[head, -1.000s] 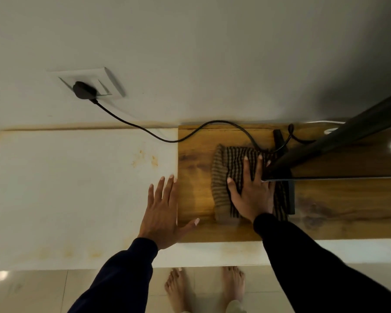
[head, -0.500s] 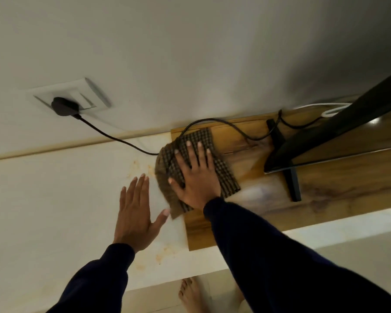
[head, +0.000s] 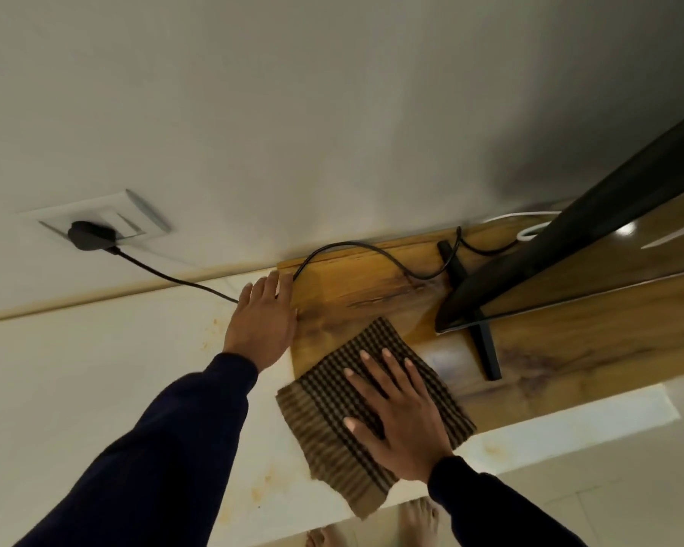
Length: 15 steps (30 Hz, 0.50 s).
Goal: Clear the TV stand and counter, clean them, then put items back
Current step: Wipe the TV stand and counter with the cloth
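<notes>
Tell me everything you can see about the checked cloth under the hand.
The brown-and-black checked woven cloth lies flat, turned at an angle, half on the glossy wooden board and half on the stained white counter, one corner overhanging the front edge. Its near edge is striped. The right hand presses on it with straight, spread fingers.

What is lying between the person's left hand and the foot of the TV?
In the head view, between the left hand and the TV foot lies bare wooden board, crossed by a black cable.
</notes>
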### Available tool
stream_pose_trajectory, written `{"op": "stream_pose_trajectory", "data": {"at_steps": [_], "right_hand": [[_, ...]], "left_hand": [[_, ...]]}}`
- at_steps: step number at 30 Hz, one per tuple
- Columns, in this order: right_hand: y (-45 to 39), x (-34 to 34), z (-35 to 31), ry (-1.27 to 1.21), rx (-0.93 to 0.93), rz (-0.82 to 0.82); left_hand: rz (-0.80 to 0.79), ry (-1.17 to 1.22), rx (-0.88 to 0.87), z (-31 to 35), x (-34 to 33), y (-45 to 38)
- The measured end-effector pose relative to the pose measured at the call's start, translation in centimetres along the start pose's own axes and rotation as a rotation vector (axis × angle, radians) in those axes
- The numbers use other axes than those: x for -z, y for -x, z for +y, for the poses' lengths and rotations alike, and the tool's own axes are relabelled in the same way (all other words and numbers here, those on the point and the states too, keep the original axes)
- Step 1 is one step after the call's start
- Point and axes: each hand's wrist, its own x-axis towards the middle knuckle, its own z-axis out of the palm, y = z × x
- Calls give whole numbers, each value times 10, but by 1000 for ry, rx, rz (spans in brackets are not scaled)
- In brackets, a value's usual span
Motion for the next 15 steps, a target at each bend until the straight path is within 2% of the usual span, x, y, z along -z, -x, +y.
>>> {"op": "stream_pose_trajectory", "data": {"at_steps": [3,5,8,12,15], "right_hand": [[-11,5,16,-43,-173,70],[-21,6,23,-64,-281,113],[-32,7,25,-46,-372,144],[-44,10,27,-40,-407,194],[-76,19,34,-73,-524,262]], "left_hand": [[-98,17,127,12,5,-25],[-84,13,201,21,11,-32],[-3,37,174,27,25,-34],[203,575,165,36,63,-27],[365,798,171,41,98,-15]]}}
